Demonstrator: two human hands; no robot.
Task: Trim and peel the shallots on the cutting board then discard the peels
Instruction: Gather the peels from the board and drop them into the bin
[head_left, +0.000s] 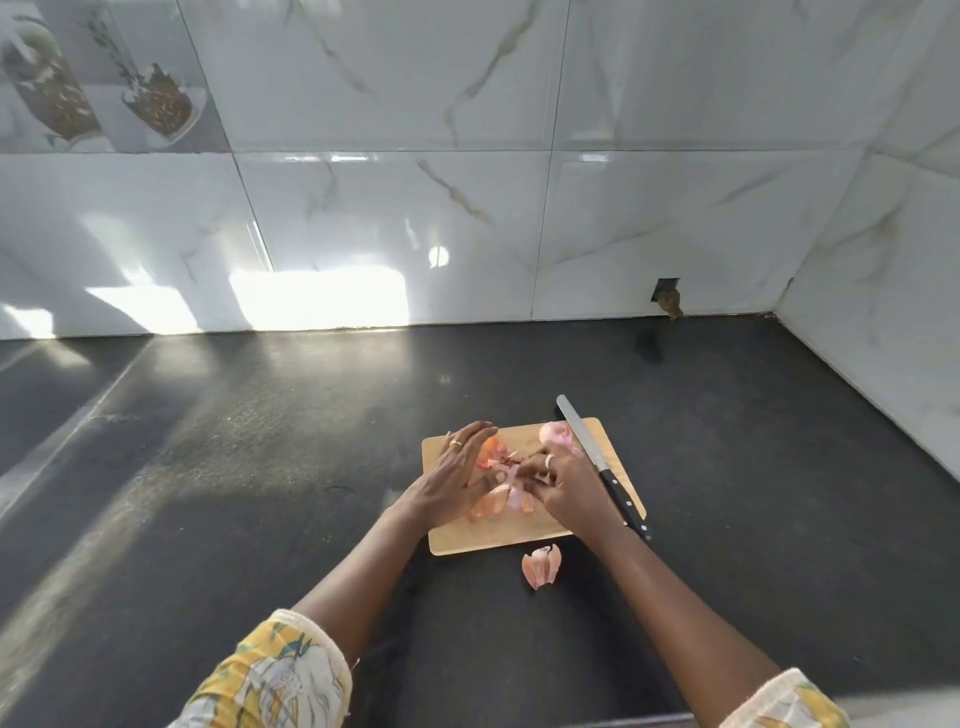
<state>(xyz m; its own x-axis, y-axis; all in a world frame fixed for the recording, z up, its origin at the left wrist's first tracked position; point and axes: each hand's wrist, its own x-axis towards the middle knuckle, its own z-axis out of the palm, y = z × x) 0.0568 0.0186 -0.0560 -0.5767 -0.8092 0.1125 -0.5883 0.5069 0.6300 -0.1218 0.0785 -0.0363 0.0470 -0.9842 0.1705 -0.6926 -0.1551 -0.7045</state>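
Mid-frame, the left hand (457, 480), fingers straight, walls in the peels (492, 506); the right hand (563, 486) curls its fingers round them, seemingly gathering them for discarding.

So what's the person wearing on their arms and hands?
The left sleeve and right sleeve share a yellow, white and green floral print with cream cuffs; forearms bare. A gold-coloured ring on the left hand, a pale ring on the right hand.

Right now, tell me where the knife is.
Head view: the knife lies along the board's right edge, beside the right hand, blade toward the wall.
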